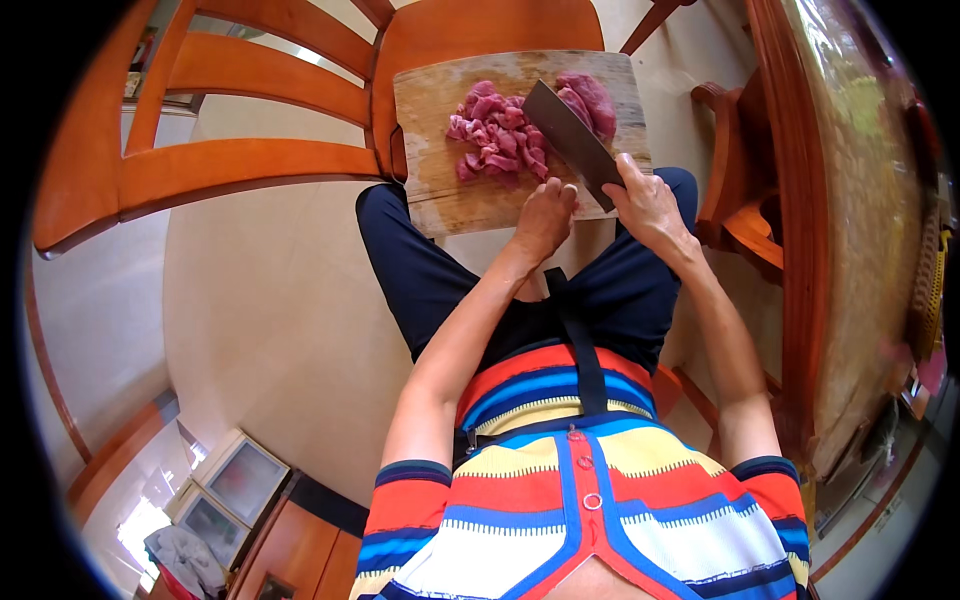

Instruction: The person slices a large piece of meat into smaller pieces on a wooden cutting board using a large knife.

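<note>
A worn wooden cutting board point(442, 206) lies before me on a wooden chair seat point(487, 26). My right hand point(645, 199) grips a broad-bladed cleaver point(574, 146) near its lower right end; the handle is hidden by the hand. The blade slants across the board, between a heap of cut raw meat pieces point(495, 139) on the left and larger chunks of raw meat point(596, 101) at the upper right. Over the board's near edge, my left hand point(547, 217) has its fingers curled. Whether something small is pinched in them cannot be made out.
The chair's slatted back point(262, 75) rises left of the board. On the right runs a wooden table edge point(795, 225) with a shiny clear cover, and another carved wooden chair point(739, 165) stands beside it. My knees flank the board. A cabinet point(300, 547) stands at the lower left.
</note>
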The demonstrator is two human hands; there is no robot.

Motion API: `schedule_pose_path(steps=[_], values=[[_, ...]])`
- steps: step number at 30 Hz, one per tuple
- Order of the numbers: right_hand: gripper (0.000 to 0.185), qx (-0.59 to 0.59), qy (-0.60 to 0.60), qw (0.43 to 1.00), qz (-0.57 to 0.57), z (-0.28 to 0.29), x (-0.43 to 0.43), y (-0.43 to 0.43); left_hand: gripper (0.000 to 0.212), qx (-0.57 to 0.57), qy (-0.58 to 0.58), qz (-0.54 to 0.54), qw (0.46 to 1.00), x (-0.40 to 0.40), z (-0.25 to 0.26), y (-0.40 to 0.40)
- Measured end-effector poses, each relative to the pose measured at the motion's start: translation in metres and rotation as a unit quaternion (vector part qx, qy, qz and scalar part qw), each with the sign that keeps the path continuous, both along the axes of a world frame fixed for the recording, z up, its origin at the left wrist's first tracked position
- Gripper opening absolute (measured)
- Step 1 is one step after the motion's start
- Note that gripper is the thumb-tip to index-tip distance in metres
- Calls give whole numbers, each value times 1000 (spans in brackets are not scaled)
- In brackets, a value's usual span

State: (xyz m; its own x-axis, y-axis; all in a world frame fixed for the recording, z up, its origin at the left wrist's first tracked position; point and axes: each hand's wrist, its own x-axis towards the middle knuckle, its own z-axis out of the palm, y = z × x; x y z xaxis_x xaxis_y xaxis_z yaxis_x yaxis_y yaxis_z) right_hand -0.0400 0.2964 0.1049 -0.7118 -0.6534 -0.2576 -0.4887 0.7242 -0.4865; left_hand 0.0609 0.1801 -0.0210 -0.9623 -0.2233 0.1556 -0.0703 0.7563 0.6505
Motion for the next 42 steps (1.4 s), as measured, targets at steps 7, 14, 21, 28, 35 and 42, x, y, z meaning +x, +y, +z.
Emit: schedule_pose_path(steps=[7,14,21,28,35,42], values=[[24,-42,20,998,-37,-8,4,8,10,169,5,156,973,-7,22,-26],[23,-124,22,990,-69,-15,1,19,14,-24,5,177,984,-23,34,-92],[21,-182,47,977,-99,-9,-6,26,30,9,34,88,995,-81,29,-70],[17,-192,25,974,-118,-6,-2,40,48,-20,-138,72,988,-117,42,-66],[17,-187,-5,970,-153,-4,-1,40,28,-114,-120,46,985,-110,52,-48],[26,-184,-21,969,-162,5,0,29,14,89,86,27,992,-60,32,-53]])
